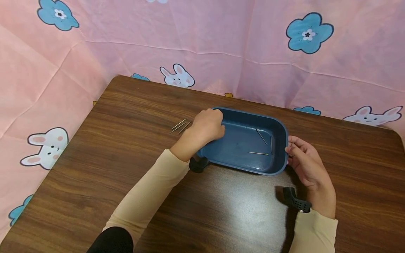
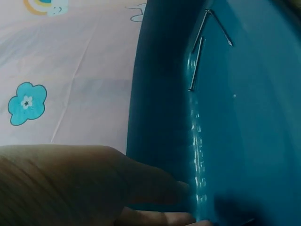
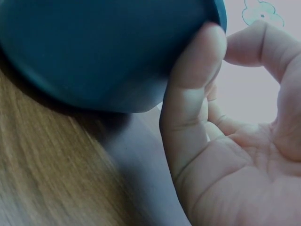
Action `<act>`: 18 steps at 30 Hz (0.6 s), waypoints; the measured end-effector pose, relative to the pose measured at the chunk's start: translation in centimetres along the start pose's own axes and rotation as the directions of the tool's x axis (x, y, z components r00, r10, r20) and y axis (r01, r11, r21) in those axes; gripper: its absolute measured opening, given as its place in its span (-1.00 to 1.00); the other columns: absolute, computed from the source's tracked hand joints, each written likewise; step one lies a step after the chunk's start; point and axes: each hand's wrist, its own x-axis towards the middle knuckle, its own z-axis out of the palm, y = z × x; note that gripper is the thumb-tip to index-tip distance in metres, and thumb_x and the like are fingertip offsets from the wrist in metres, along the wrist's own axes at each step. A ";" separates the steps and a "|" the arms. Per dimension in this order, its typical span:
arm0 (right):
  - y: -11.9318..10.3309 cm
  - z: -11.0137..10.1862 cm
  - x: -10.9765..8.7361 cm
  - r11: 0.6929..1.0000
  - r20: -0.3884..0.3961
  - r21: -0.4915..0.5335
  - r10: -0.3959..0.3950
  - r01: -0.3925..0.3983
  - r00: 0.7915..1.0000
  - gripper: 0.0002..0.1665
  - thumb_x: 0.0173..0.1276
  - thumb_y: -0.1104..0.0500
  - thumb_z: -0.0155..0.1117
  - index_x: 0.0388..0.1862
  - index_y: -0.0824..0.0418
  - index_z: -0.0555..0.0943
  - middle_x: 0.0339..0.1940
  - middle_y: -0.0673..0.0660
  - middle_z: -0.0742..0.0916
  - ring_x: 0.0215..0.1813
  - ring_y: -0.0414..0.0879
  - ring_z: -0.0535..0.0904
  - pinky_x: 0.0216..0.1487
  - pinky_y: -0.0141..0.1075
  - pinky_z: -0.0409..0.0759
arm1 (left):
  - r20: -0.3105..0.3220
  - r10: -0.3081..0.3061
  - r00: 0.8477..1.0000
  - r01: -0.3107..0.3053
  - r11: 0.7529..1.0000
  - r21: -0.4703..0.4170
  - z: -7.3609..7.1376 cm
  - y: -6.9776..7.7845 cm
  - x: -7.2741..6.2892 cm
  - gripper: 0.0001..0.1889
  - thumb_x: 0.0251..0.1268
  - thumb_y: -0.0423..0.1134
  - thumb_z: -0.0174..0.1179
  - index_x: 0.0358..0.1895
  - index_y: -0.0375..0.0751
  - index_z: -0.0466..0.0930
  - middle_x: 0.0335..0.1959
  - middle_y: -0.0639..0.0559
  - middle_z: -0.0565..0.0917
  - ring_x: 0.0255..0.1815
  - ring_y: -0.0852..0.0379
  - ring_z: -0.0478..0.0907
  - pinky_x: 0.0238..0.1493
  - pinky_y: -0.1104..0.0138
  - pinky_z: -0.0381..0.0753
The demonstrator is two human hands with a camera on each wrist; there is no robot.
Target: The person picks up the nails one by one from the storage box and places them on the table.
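Note:
A blue plastic tray (image 1: 237, 144) stands on the table, with three loose nails (image 1: 260, 153) on its floor near the right end. My left hand (image 1: 207, 126) reaches down into the tray's left end, fingers bent. In the left wrist view a small dark tip shows beside its fingers (image 2: 155, 216), too little to identify; the fingertips are cut off there. At the tray's right end, my right hand (image 1: 305, 158) pinches the rim between thumb and finger, as the right wrist view also shows. Several more nails (image 1: 179, 124) lie on the table just left of the left hand.
The brown wood-grain table (image 1: 126, 140) runs out to both sides of the tray. Behind it hangs a pink cloth (image 1: 202, 35) printed with rabbits and blue flowers. A black wrist mount (image 1: 199, 164) on the left arm sits close to the tray's near edge.

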 end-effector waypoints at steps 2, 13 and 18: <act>0.0 0.0 0.0 1.000 0.002 0.005 -0.002 0.002 1.000 -0.70 0.64 0.40 -0.07 -0.04 0.16 0.62 -0.35 -0.06 0.72 -0.36 -0.23 0.66 -0.34 -0.42 0.67 | 0.005 -0.002 1.000 0.002 1.000 0.003 0.1 0.0 0.2 -0.56 0.61 -0.19 0.11 -0.59 -0.09 0.34 -0.61 0.06 0.27 -0.57 0.11 0.28 -0.47 0.29 0.34; 0.2 0.1 0.1 1.000 0.002 0.015 -0.013 0.013 1.000 -0.69 0.61 0.44 -0.08 -0.03 0.20 0.61 -0.35 -0.04 0.72 -0.38 -0.22 0.66 -0.35 -0.41 0.69 | 0.016 -0.006 1.000 0.006 1.000 0.006 0.4 0.1 0.7 -0.60 0.60 -0.19 0.14 -0.55 -0.10 0.41 -0.57 0.05 0.33 -0.52 0.09 0.33 -0.42 0.27 0.39; 0.1 0.2 0.1 1.000 0.000 0.009 -0.011 0.011 1.000 -0.67 0.61 0.45 -0.10 -0.04 0.19 0.60 -0.35 -0.05 0.71 -0.39 -0.24 0.66 -0.37 -0.43 0.66 | 0.009 0.000 1.000 -0.001 1.000 0.011 0.5 0.1 0.6 -0.60 0.58 -0.25 0.14 -0.56 -0.09 0.35 -0.60 0.06 0.27 -0.56 0.12 0.24 -0.49 0.30 0.30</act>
